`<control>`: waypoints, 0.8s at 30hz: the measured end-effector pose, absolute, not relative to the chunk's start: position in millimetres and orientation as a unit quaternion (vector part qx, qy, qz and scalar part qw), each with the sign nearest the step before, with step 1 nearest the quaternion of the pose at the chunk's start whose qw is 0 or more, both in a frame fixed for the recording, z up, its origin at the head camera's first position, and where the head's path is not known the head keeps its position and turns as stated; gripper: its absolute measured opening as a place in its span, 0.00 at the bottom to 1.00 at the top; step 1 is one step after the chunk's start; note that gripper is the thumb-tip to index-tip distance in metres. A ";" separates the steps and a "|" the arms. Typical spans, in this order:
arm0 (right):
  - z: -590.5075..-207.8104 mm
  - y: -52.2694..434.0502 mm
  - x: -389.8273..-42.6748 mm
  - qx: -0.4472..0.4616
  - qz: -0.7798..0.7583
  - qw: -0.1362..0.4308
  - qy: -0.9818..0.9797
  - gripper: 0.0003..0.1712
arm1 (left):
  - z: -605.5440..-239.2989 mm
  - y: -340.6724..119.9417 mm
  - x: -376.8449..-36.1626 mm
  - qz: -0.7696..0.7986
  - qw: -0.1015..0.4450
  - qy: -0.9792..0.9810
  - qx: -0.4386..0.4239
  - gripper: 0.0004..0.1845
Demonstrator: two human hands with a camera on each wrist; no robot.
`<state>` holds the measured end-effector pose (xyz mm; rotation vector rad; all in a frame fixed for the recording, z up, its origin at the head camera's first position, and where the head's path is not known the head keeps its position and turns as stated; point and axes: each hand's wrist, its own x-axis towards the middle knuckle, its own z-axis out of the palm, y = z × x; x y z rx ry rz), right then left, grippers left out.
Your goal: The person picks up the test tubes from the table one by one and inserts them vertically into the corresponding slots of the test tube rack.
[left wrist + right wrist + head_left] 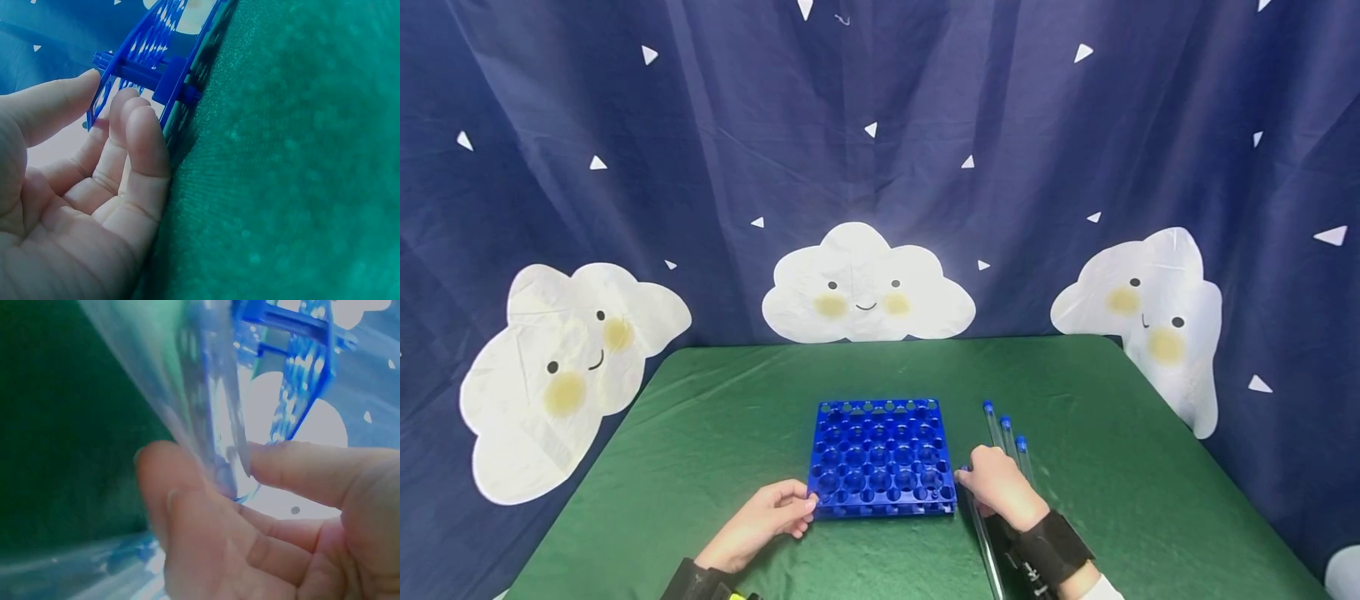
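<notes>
A blue tube rack (880, 457) with rows of round holes stands on the green table in front of me. My left hand (772, 510) holds its near left corner. In the left wrist view, the thumb lies against the rack's (134, 69) top plate and the curled fingers reach in under it. My right hand (1000, 485) is just right of the rack and pinches a clear test tube (983, 542) near its blue-capped end. The tube's other end slants toward me. Thumb and fingertips close around the tube (215, 406) in the right wrist view, where it is blurred.
Three more clear tubes with blue caps (1006, 422) lie side by side beyond and right of my right hand, partly hidden by it. The green tablecloth (700, 433) runs back to a dark blue curtain (880, 183) with cloud faces and white triangles.
</notes>
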<state>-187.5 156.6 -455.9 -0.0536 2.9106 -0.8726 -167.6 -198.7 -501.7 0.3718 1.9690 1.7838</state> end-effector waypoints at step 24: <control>-392.0 174.6 -197.7 -0.039 -0.386 -0.085 0.918 0.13 | -498.4 -197.3 -164.7 0.642 0.228 0.721 0.126 0.16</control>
